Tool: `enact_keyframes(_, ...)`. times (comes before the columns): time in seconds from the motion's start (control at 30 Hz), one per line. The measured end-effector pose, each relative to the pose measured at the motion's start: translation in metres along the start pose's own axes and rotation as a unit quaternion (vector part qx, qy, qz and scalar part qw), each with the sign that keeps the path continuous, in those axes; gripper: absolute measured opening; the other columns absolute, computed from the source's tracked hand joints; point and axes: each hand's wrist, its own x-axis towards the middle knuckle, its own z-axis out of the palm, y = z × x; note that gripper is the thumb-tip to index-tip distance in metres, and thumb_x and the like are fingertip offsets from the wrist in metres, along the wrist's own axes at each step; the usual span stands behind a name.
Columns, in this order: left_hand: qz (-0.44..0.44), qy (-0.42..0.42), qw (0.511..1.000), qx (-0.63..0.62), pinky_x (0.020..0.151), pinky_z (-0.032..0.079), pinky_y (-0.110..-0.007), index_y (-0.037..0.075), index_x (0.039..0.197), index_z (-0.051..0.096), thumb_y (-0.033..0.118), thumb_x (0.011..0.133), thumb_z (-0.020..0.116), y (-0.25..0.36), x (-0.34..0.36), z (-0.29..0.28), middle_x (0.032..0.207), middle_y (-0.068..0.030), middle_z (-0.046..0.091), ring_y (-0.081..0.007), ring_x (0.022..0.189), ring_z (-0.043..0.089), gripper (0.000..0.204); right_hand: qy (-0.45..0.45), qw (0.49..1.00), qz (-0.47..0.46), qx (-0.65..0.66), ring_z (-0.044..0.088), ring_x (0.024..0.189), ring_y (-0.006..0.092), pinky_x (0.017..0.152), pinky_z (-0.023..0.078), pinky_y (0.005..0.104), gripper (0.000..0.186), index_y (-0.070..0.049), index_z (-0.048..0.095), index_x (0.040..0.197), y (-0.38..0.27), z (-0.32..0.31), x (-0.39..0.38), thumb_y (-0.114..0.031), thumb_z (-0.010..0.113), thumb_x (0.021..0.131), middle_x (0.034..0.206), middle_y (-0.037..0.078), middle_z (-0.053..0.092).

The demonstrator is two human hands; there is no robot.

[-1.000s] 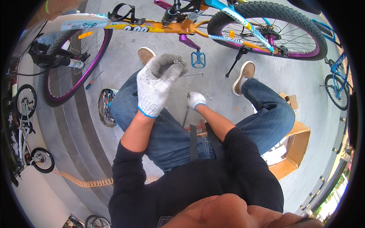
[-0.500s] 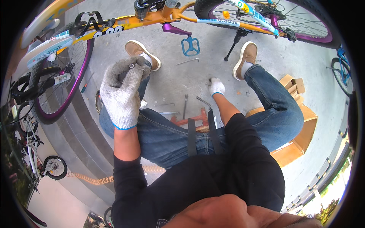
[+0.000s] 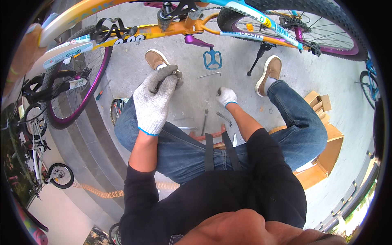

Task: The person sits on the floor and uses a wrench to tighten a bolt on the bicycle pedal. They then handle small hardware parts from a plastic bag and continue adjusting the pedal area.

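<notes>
My left hand (image 3: pixel 157 100), in a white glove with greyed fingertips, is raised over my left thigh, pinching a small metal nut (image 3: pixel 174 72). My right hand (image 3: pixel 226 96), also gloved, is low over the concrete floor with fingers curled; what it holds, if anything, is hidden. Around it lie a hex key (image 3: pixel 209 75), a wrench (image 3: pixel 205 122) and other small metal tools and parts. Ahead stands an orange-yellow bicycle (image 3: pixel 192 25) with a blue pedal (image 3: pixel 212 59) and a black kickstand (image 3: pixel 256 61).
Another person's hand (image 3: pixel 29 55) is on the frame at upper left. An open tool case (image 3: pixel 118 108) sits beside my left leg, a cardboard box (image 3: pixel 322 159) by my right. Other bicycles (image 3: pixel 60 175) stand at the sides; a coiled hose (image 3: pixel 98 192) crosses the steps (image 3: pixel 87 151).
Over the last second my left hand lowered leftward, then came slightly back right. My right hand moved forward, away from the wrenches, then shifted left. The view also moved a little.
</notes>
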Motion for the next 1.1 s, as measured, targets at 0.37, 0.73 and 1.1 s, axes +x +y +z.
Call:
enact_keyframes(0.37,0.118,-0.031,0.993,0.001,0.091,0.06,-0.029,-0.006,0.118,0.078,0.0,0.098,0.077,0.009,-0.025,-0.001,0.108,-0.0113,0.081,-0.0152,0.099,0.076,0.021,0.097,0.926,-0.309,0.191,0.079,0.095,0.0212,0.089,0.063,0.0347,0.035,-0.005,0.077,0.115,-0.166,-0.33,-0.132,-0.027,0.086,0.089,0.102,0.011,0.08)
enact_keyframes(0.73,0.312,-0.028,0.935,0.165,0.085,0.062,-0.036,0.005,0.118,0.08,0.001,0.091,0.078,0.008,-0.032,0.015,0.107,-0.0155,0.079,-0.0304,0.098,0.079,0.028,0.184,0.921,-0.323,0.12,0.08,0.084,0.018,0.075,0.062,0.0312,0.032,-0.007,0.081,0.108,-0.172,-0.337,-0.18,-0.024,0.093,0.084,0.099,0.009,0.082)
enact_keyframes(1.1,0.347,-0.007,0.91,0.228,0.078,0.061,-0.036,0.006,0.115,0.08,0.003,0.087,0.082,0.007,-0.033,0.017,0.101,-0.0135,0.078,-0.0308,0.091,0.078,0.028,0.142,0.933,-0.303,0.131,0.081,0.086,0.0191,0.078,0.063,0.0314,0.032,-0.006,0.08,0.108,-0.17,-0.333,-0.179,-0.023,0.093,0.084,0.099,0.009,0.082)
